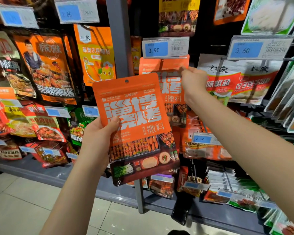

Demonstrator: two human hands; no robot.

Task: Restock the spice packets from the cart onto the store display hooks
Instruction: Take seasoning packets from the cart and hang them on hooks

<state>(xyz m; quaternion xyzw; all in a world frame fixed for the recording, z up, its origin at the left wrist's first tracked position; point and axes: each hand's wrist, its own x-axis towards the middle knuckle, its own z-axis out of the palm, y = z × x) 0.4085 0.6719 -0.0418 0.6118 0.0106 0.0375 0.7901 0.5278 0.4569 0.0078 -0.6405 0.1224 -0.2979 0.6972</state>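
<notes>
Left hand (98, 133): grips orange packet (134, 122), long axis upright, hole at 12 o'clock.
Right hand (192, 78): nearer hook, pinching hung packets (166, 77) at 1 o'clock.

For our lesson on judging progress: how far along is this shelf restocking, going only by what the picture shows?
Done: matching orange barbecue-spice packets already hang under the 3.90 price tag. In hand: the left hand holds another orange foil packet, its hang hole free, while the right hand reaches to the hung ones. Left: threading this packet onto the hook. The cart is out of view.
</notes>
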